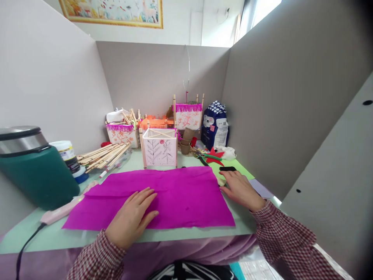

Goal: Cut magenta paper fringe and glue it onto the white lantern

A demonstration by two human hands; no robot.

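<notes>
A magenta sheet (180,198) lies spread over the front of the green-topped table (163,234). My left hand (132,216) rests flat on its left half, fingers stretched out. Past the sheet's right edge, my right hand (239,188) reaches to a small black object (227,168), with its fingertips at the near side of it. Whether those fingers grip it is unclear. A white box with drawn plants (160,151) and wooden sticks at its corners stands just behind the sheet.
At left are a green bottle (39,175), a jar (67,155), wooden sticks (105,155) and a pink corded tool (61,210). Farther back stand decorated boxes (189,116), brown pots (185,146) and a blue bag (215,128). Green-handled pliers (208,156) lie by a red star (215,155).
</notes>
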